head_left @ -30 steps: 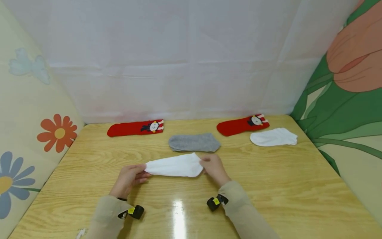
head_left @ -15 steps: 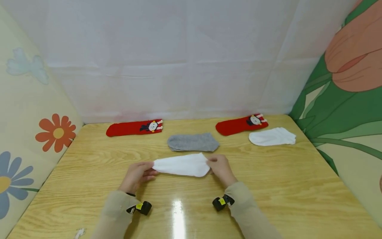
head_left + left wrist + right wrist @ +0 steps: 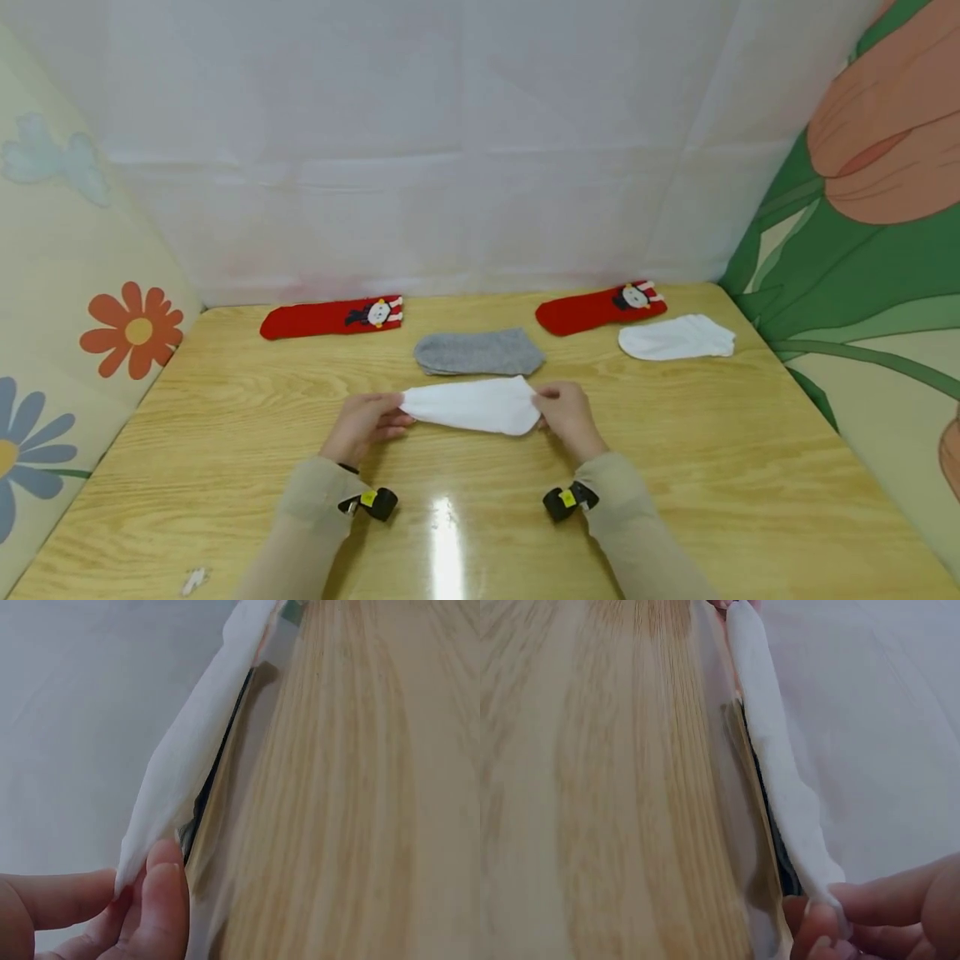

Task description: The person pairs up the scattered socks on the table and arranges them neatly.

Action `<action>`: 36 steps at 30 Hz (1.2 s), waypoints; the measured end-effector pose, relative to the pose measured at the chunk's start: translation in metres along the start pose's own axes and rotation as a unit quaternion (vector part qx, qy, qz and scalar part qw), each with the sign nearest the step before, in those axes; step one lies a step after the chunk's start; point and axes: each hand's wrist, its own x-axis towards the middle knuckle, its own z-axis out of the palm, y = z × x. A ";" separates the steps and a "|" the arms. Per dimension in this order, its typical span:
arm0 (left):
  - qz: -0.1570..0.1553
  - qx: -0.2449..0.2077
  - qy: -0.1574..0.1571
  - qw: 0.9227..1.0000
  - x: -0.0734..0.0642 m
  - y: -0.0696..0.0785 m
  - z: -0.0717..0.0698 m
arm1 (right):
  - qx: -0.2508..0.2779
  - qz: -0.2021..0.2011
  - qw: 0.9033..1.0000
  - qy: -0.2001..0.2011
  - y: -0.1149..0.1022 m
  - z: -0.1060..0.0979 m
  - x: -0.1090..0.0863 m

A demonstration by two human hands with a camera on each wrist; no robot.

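Observation:
A white sock is stretched flat between my two hands, just in front of a grey sock. My left hand pinches its narrow left end between thumb and fingers. At the wider right end, my right hand pinches the cloth the same way. Both wrist views show the white sock held up above the wooden surface, with thumb and fingertips gripping its edge. Part of the grey sock shows dark beneath it.
Along the back of the table lie a red sock on the left and another red sock on the right, each with a cartoon figure. A second white sock lies at the right. A small white scrap is near the front left.
Both hands have shifted to the right with the white sock stretched between them, and slightly farther from me. The other socks lie where they were, and the whole view has shifted slightly.

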 end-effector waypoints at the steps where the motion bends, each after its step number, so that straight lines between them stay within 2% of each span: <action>1: -0.001 0.002 0.000 1.000 0.001 0.001 0.002 | -0.003 0.003 1.000 0.002 0.000 -0.001 0.000; 11: -0.011 0.001 -0.009 1.000 0.006 0.004 0.016 | -0.030 0.008 0.999 0.007 0.003 -0.011 0.003; 22: -0.021 0.026 -0.003 0.999 0.009 0.005 0.021 | -0.039 0.008 0.999 0.005 0.003 -0.014 0.007; 30: 0.005 0.066 -0.018 0.998 0.004 0.005 0.014 | -0.038 0.015 0.999 0.001 0.007 -0.027 0.014; 33: 0.009 0.078 -0.010 0.997 0.001 0.008 0.009 | -0.052 0.005 0.999 0.008 0.010 -0.037 0.016; 36: 0.018 0.093 0.015 0.995 -0.001 0.013 0.007 | -0.078 -0.012 0.997 0.012 0.014 -0.050 0.017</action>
